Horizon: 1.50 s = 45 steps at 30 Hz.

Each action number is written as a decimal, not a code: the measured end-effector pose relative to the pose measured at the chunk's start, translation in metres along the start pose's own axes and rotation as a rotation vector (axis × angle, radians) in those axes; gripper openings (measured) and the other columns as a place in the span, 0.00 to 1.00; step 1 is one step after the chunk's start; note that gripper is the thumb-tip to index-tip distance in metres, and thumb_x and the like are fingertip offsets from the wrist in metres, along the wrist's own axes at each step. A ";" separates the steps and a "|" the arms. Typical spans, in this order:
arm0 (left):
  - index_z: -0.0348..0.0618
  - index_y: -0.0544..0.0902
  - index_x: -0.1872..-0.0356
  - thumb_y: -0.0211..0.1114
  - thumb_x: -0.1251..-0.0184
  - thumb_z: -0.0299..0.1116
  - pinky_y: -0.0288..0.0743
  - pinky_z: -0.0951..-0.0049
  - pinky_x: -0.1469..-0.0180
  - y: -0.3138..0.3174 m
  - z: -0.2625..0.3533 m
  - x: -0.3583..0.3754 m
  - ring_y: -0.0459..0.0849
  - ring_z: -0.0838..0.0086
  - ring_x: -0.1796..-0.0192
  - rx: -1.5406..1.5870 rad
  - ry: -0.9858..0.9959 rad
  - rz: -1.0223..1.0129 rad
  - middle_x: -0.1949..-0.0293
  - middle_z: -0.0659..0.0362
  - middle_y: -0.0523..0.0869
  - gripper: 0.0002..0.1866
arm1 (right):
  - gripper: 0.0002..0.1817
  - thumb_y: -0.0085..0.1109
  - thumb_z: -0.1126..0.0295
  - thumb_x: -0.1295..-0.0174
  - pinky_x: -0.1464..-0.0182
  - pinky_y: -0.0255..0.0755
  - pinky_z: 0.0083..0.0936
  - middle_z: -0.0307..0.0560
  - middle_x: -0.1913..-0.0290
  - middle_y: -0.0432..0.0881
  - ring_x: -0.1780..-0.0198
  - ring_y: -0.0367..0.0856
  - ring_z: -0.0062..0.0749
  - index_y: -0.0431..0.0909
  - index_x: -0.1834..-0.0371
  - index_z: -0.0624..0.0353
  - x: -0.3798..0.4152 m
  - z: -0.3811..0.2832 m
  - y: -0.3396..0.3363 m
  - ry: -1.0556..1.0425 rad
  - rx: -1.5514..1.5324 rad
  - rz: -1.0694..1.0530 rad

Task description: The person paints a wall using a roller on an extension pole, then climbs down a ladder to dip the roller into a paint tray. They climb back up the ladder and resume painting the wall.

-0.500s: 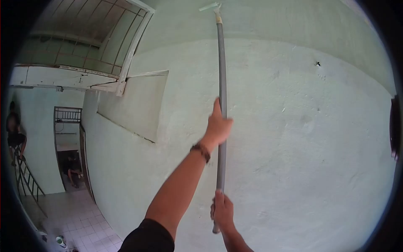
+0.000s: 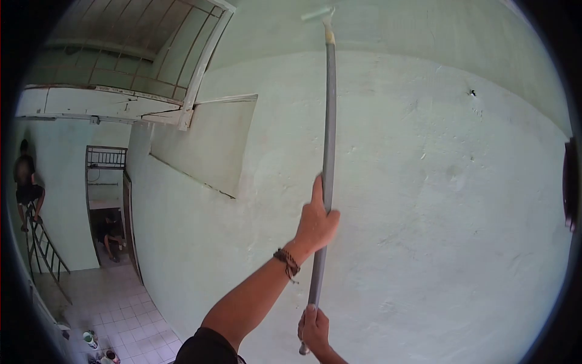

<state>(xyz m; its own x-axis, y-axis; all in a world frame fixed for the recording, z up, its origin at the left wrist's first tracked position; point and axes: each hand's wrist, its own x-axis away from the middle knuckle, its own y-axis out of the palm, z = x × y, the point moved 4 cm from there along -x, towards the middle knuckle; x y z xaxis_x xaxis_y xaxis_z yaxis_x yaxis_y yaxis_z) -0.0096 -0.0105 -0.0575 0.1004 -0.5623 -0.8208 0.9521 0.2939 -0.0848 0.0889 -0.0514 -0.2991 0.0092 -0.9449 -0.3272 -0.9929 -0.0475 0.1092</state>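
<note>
A long grey pole [image 2: 330,109] runs up the pale green wall, with a paint roller [image 2: 317,14] at its top against the upper wall. Around the middle of the pole is my left hand [image 2: 316,225], its index finger stretched up along the shaft and a braided bracelet on the wrist. Lower down, my right hand [image 2: 314,327] grips the pole close to its bottom end. Both hands are on the same pole, one above the other.
At the far left a person [image 2: 27,182] sits high on a ladder [image 2: 45,249]. Another person [image 2: 110,236] crouches in a doorway. Paint cans [image 2: 91,340] stand on the tiled floor [image 2: 130,324]. A white beam [image 2: 91,103] and railing are at upper left.
Both of my hands are lower in view, and the pole leans slightly more. The roller appears a little further right and lower. The surroundings at left have shifted right.
</note>
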 end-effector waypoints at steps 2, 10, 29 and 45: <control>0.40 0.40 0.31 0.51 0.47 0.23 0.75 0.58 0.68 -0.010 0.026 -0.024 0.81 0.50 0.75 -0.073 0.057 0.017 0.74 0.42 0.80 0.42 | 0.20 0.47 0.56 0.32 0.85 0.58 0.17 0.32 0.86 0.66 0.85 0.63 0.13 0.67 0.77 0.59 -0.020 -0.029 0.008 -0.100 0.019 -0.022; 0.43 0.38 0.30 0.51 0.44 0.27 0.76 0.58 0.65 -0.022 0.069 -0.143 0.81 0.52 0.73 -0.358 0.132 0.131 0.74 0.41 0.80 0.42 | 0.25 0.43 0.45 0.33 0.90 0.53 0.17 0.32 0.89 0.59 0.92 0.56 0.16 0.62 0.77 0.54 -0.080 -0.158 0.045 -0.086 -0.044 -0.138; 0.45 0.28 0.30 0.52 0.42 0.25 0.79 0.62 0.60 -0.012 0.082 -0.127 0.83 0.53 0.64 -0.228 -0.037 -0.058 0.63 0.35 0.80 0.47 | 0.24 0.47 0.50 0.33 0.81 0.63 0.26 0.40 0.84 0.68 0.83 0.67 0.24 0.68 0.72 0.62 -0.072 -0.159 0.018 -0.142 0.119 0.032; 0.43 0.25 0.31 0.53 0.44 0.24 0.77 0.59 0.74 0.036 0.009 0.046 0.81 0.52 0.78 -0.299 -0.066 -0.091 0.79 0.42 0.80 0.49 | 0.12 0.47 0.61 0.32 0.87 0.56 0.17 0.33 0.86 0.65 0.87 0.63 0.15 0.67 0.68 0.58 0.046 -0.003 -0.048 -0.053 0.252 0.104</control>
<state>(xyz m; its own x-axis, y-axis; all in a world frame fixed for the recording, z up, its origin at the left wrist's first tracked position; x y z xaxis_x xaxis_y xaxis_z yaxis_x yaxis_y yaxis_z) 0.0317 -0.0325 -0.0933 0.0468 -0.6431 -0.7644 0.8318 0.4488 -0.3266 0.1372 -0.0933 -0.3165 -0.0941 -0.9219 -0.3757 -0.9865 0.1373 -0.0896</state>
